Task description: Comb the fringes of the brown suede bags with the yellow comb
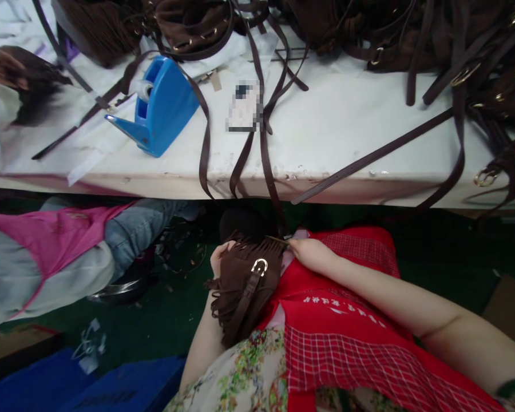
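A brown fringed suede bag (257,292) with a gold-toned buckle (260,266) rests tilted in my lap, against the red apron. My left hand (220,256) is closed around its far left side, and the bag hides most of the fingers. At the bag's far right edge, by the fringe, my right hand (305,252) is closed on a thin, narrow thing (277,239) whose kind I cannot make out. Dark straps (269,171) hang down from the table toward the bag. A dark rounded shape (244,224) lies just beyond it.
Ahead runs a white-covered table (326,131). On it are a blue tape dispenser (165,109), a blurred-out flat object (244,109) and several brown bags (193,28) with straps. To the left, a co-worker in a pink apron (64,229) handles a brown piece (38,86). Blue boxes (124,386) stand lower left.
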`<action>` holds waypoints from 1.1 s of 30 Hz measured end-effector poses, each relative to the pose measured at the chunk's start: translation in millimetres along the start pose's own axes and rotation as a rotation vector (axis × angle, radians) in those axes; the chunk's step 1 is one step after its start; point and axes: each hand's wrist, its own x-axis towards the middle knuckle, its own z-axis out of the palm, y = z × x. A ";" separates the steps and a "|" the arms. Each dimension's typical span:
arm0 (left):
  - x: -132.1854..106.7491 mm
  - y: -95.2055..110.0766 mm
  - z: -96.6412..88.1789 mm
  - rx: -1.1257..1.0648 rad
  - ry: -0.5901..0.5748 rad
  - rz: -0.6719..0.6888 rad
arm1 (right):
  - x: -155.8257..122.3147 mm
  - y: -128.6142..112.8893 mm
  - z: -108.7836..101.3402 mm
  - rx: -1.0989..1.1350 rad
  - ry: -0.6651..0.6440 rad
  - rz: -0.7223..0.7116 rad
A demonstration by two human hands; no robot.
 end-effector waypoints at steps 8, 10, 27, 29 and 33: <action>-15.5 51.3 -1.4 0.169 -0.411 -0.123 | -23.1 45.3 -32.5 0.027 0.004 0.101; -23.7 65.6 6.1 0.454 -0.549 -0.087 | -35.2 35.5 -46.0 0.165 0.075 0.027; -151.6 179.7 -9.0 1.156 0.428 0.886 | -67.4 -34.0 -85.1 0.841 0.501 -0.415; -149.1 162.5 -9.7 1.192 0.399 0.754 | -62.3 -44.0 -84.4 0.887 0.565 -0.475; -139.1 121.8 -1.2 1.159 0.326 0.658 | -55.6 -65.4 -88.6 0.819 0.555 -0.678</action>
